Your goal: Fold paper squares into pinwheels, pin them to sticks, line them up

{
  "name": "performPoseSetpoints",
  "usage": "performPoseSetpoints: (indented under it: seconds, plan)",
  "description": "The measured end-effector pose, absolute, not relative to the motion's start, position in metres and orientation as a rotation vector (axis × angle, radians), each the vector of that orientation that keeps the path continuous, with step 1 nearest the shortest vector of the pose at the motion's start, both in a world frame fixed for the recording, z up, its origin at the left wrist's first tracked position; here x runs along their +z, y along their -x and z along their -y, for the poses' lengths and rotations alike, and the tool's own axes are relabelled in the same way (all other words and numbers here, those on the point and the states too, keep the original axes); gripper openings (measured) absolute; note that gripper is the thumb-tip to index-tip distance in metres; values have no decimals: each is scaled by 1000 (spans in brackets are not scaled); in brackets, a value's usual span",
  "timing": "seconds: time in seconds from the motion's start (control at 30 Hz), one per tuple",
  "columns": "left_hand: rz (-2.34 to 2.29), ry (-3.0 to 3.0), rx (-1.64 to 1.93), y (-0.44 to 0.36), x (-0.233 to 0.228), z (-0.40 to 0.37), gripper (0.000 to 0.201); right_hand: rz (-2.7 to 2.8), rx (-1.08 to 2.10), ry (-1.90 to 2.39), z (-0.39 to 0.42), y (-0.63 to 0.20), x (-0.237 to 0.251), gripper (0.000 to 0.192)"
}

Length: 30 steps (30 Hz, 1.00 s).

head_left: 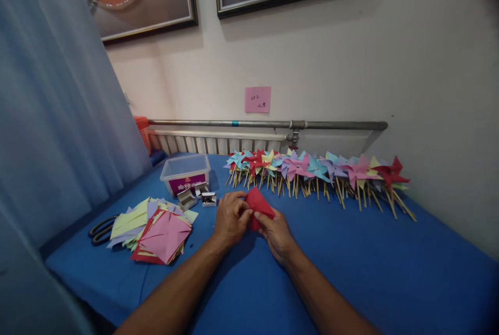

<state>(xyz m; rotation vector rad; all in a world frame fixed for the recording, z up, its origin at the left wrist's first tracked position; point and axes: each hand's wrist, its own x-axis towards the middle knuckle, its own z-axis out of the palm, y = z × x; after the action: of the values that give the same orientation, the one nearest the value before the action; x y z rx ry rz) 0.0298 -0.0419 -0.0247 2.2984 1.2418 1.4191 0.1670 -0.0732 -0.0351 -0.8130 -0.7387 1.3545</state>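
Note:
Both my hands meet over the middle of the blue table [390, 262], holding a folded piece of red paper [258, 203]. My left hand [231, 218] pinches its left edge with fingers curled over it. My right hand [276, 232] grips it from below and to the right. The paper is bent into a pointed shape and lifted slightly off the cloth.
A stack of cut coloured paper squares [156, 227] lies to the left, with black scissors [102, 230] beside it. Behind are a clear plastic tub [186, 171] and small metal boxes [195, 197]. A long row of finished paper pinwheels on sticks [319, 175] lines the wall.

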Motion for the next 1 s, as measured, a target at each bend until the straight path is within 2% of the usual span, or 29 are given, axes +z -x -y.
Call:
performPoseSetpoints:
  seconds: [0.3,0.47,0.57,0.73,0.83,0.93,1.0]
  plan:
    - [-1235,-2155,1534,-34,-28,43,14,659,1296,882,68,-166,-43,31]
    - [-1212,-1554,1470,-38,-30,44,45,590,1318,814,68,-169,-42,32]
    - [-1006,-1245,1328,-42,-31,47,48,563,1339,801,69,-172,-43,32]
    - [-846,-965,1312,-45,-29,49,60,619,1305,840,67,-170,-47,34]
    - [-918,-1023,1387,-37,-24,44,63,696,1246,916,65,-170,-49,33]
    - [-1055,-1344,1484,-24,-17,38,63,805,1179,969,64,-172,-48,28]
    - [-1096,-1555,1412,-18,-13,37,57,884,1147,992,65,-173,-47,24]
